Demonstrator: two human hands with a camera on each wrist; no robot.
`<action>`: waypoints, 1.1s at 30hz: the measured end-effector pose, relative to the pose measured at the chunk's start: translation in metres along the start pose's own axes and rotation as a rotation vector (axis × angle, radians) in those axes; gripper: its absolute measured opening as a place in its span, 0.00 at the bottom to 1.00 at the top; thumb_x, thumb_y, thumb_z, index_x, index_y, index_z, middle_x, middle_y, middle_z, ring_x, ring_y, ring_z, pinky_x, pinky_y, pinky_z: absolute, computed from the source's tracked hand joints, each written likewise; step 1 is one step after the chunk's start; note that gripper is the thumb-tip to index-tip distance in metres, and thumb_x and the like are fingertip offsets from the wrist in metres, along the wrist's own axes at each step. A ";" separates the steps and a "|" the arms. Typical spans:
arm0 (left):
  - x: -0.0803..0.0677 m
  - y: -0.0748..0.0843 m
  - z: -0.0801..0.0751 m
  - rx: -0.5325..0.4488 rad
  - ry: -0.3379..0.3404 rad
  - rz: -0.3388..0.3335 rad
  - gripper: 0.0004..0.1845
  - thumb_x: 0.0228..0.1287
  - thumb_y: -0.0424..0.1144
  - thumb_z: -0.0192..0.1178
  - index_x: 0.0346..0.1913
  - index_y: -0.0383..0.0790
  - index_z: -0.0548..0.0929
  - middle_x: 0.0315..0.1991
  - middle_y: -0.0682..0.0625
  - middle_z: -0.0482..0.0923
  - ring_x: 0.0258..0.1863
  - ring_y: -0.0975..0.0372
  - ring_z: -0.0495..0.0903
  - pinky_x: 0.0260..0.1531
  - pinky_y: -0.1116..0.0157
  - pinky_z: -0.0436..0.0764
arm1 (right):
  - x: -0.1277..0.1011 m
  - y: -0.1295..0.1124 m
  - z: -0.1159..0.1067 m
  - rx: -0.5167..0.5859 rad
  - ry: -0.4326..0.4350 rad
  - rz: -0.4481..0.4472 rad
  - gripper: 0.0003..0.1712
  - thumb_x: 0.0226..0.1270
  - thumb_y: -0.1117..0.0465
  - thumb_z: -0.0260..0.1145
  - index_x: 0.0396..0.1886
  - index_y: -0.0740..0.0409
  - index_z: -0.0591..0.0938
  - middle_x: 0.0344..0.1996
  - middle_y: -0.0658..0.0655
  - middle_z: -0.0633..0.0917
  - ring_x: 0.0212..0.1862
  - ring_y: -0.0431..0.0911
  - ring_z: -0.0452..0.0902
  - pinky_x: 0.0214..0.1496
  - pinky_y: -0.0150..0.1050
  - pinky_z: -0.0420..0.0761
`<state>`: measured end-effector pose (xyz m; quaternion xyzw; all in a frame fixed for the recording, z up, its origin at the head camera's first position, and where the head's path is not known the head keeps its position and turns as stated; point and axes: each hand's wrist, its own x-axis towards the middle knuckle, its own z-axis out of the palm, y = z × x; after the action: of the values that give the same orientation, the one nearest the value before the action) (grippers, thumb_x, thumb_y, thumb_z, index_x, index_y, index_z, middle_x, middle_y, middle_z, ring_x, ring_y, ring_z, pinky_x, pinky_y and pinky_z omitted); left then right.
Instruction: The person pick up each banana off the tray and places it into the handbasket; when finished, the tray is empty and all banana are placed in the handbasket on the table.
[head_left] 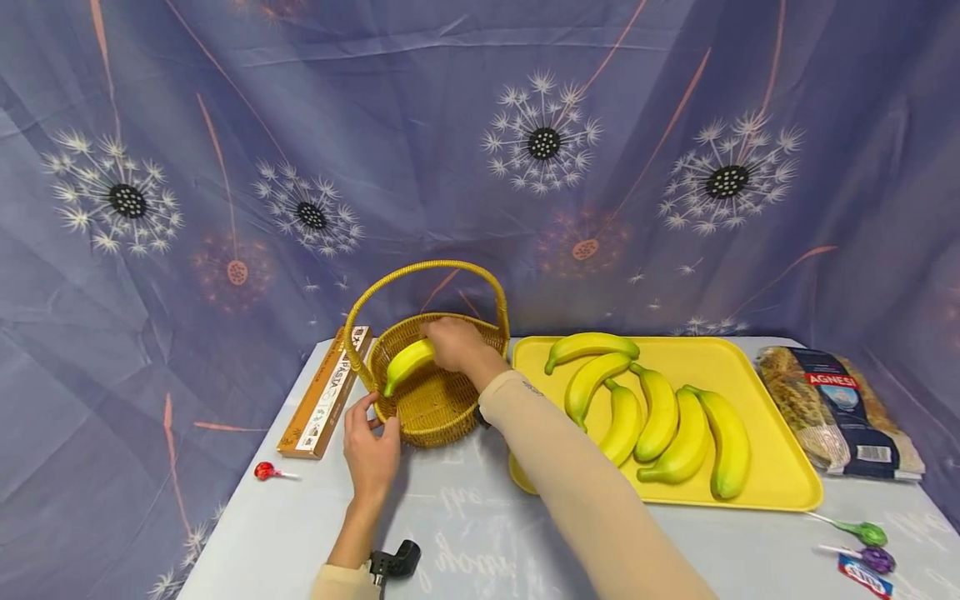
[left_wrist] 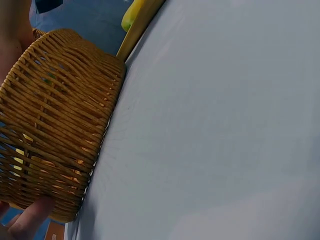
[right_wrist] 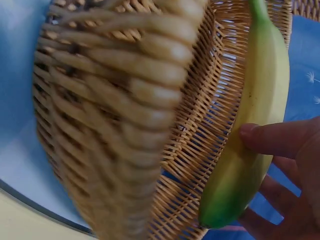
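A wicker basket (head_left: 435, 429) with a tall arched handle stands at the back left of the table. My right hand (head_left: 456, 343) reaches inside it and grips a banana (head_left: 408, 363); in the right wrist view the thumb and fingers close around the banana (right_wrist: 262, 95). With my left hand (head_left: 372, 450) I hold the basket's near left rim, and a finger presses its woven side (left_wrist: 60, 105) in the left wrist view. Several more bananas (head_left: 660, 414) lie on a yellow tray (head_left: 772, 450) to the right.
A long pasta box (head_left: 326, 400) lies left of the basket, a red lollipop (head_left: 266, 471) in front of it. Right of the tray is a pasta bag (head_left: 836, 412). Green (head_left: 870, 533) and purple lollipops (head_left: 877, 560) and a small wrapper (head_left: 865, 577) lie nearer. A curtain (head_left: 420, 167) hangs behind.
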<state>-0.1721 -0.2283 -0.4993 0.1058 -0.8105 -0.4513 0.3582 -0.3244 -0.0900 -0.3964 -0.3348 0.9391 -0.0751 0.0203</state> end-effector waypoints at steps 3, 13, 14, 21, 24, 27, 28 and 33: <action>-0.003 0.000 0.002 -0.007 -0.013 0.011 0.23 0.53 0.28 0.57 0.56 0.36 0.78 0.54 0.49 0.73 0.36 0.55 0.79 0.34 0.54 0.79 | 0.004 0.000 0.002 -0.063 -0.007 -0.008 0.24 0.67 0.63 0.62 0.63 0.46 0.76 0.52 0.49 0.80 0.52 0.45 0.75 0.48 0.41 0.78; -0.005 0.003 0.004 -0.025 -0.017 0.024 0.24 0.53 0.27 0.58 0.56 0.35 0.78 0.55 0.50 0.73 0.37 0.55 0.78 0.36 0.52 0.79 | 0.023 -0.001 0.003 -0.241 -0.035 0.064 0.20 0.67 0.58 0.66 0.58 0.45 0.77 0.54 0.52 0.76 0.55 0.48 0.71 0.50 0.45 0.75; -0.005 0.002 0.004 -0.022 -0.017 0.028 0.24 0.53 0.27 0.58 0.57 0.35 0.78 0.55 0.50 0.73 0.37 0.55 0.78 0.36 0.51 0.79 | 0.023 -0.002 0.003 -0.263 -0.025 0.085 0.22 0.66 0.57 0.66 0.60 0.45 0.77 0.55 0.53 0.74 0.56 0.49 0.70 0.50 0.46 0.75; -0.004 0.001 0.003 -0.010 -0.028 0.025 0.25 0.52 0.28 0.58 0.57 0.35 0.77 0.56 0.49 0.73 0.38 0.53 0.79 0.39 0.51 0.78 | 0.017 -0.008 0.006 -0.161 -0.129 0.141 0.10 0.68 0.56 0.63 0.47 0.45 0.81 0.46 0.51 0.80 0.45 0.47 0.76 0.41 0.45 0.78; -0.004 0.001 0.002 -0.012 -0.027 0.008 0.25 0.53 0.29 0.58 0.58 0.36 0.77 0.56 0.50 0.72 0.38 0.54 0.79 0.39 0.52 0.78 | 0.016 -0.008 0.007 -0.076 -0.174 0.133 0.07 0.67 0.57 0.64 0.44 0.46 0.81 0.45 0.51 0.80 0.44 0.47 0.76 0.40 0.43 0.77; -0.003 0.000 0.001 -0.019 -0.019 0.007 0.25 0.53 0.29 0.58 0.57 0.36 0.78 0.56 0.50 0.73 0.38 0.53 0.79 0.40 0.51 0.77 | 0.017 -0.010 0.005 -0.008 -0.198 0.104 0.03 0.67 0.56 0.64 0.38 0.48 0.82 0.40 0.51 0.80 0.40 0.46 0.74 0.37 0.40 0.73; -0.003 -0.001 0.001 -0.021 -0.016 0.010 0.25 0.53 0.29 0.58 0.57 0.36 0.78 0.56 0.50 0.73 0.38 0.53 0.79 0.39 0.51 0.77 | 0.017 -0.010 0.004 0.018 -0.208 0.091 0.02 0.67 0.57 0.64 0.35 0.48 0.82 0.36 0.51 0.80 0.36 0.45 0.73 0.35 0.40 0.72; -0.001 -0.004 0.001 -0.040 -0.011 0.027 0.25 0.52 0.27 0.58 0.57 0.36 0.78 0.55 0.49 0.74 0.37 0.52 0.79 0.39 0.49 0.78 | 0.018 -0.012 0.003 0.122 -0.272 0.059 0.14 0.68 0.55 0.63 0.22 0.50 0.74 0.18 0.48 0.67 0.22 0.42 0.60 0.26 0.37 0.64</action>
<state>-0.1727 -0.2291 -0.5040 0.0850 -0.8046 -0.4632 0.3618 -0.3306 -0.1105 -0.3977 -0.3123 0.9307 -0.0855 0.1700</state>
